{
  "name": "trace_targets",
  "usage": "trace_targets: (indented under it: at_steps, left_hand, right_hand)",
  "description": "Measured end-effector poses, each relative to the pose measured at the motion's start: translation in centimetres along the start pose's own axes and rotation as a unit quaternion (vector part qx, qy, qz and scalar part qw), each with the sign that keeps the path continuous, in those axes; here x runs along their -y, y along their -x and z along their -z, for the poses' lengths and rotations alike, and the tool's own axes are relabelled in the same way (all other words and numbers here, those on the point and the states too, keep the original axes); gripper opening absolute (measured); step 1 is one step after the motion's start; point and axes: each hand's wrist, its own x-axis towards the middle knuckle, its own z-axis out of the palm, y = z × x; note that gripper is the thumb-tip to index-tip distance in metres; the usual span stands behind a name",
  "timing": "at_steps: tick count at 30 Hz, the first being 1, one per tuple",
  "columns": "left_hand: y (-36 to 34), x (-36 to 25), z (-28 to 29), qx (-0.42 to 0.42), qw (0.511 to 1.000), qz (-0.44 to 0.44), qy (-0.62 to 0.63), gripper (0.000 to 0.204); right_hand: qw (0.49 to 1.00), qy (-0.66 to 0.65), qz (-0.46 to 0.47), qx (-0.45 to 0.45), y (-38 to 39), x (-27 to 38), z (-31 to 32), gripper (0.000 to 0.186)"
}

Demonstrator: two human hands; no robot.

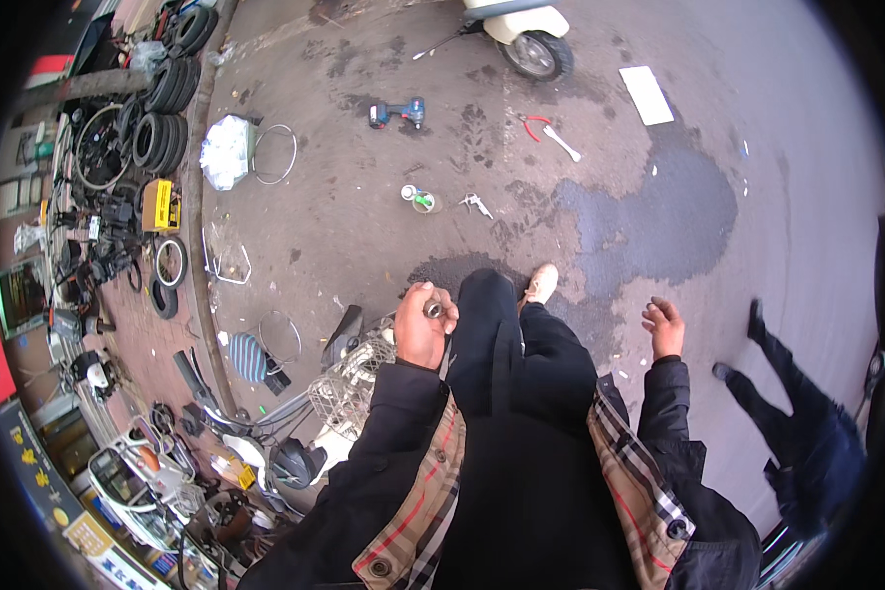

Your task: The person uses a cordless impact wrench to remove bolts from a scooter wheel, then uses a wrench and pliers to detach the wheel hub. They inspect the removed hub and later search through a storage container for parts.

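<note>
My left hand (421, 326) is closed in front of my left thigh around a small round metal socket (433, 309). Its hollow end faces up between thumb and fingers. Out to the right, my right hand (665, 328) hangs in the air with loosely bent fingers apart and nothing seen in it. On the ground ahead lie a silver air blow gun (477, 205) and an open can (422, 201) with something green in it. Farther off are a blue cordless impact wrench (397, 113), red-handled pliers (535, 127) and a pale, long-handled tool (562, 145).
A white scooter (531, 44) stands ahead, with a white board (646, 95) to its right. Tyres (161, 143) and a yellow box (162, 206) line the left kerb. A wire basket (352, 386) is close by my left arm. Another person (806, 442) walks at the right.
</note>
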Motion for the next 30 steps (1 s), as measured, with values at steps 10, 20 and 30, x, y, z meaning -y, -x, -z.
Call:
trace_targets:
  at_steps: [10,20,30]
  left_hand:
    - [-27.9,-5.7,-2.3,-0.081,0.994,-0.009,0.066,0.022]
    - [-81.5,-3.8,11.5,-0.341,0.903,0.010,-0.261,0.035]
    - [-107.9,0.1,22.3,-0.306,0.861,0.065,-0.402,0.058]
  right_hand:
    - [0.980,0.190,-0.037,0.050,-13.7,11.4,-12.2,0.033]
    - [0.949,0.232,0.023,0.211,-38.7,11.3,-42.6,0.024]
    - [0.923,0.270,0.025,0.273,-57.8,-3.2,-51.9,0.029]
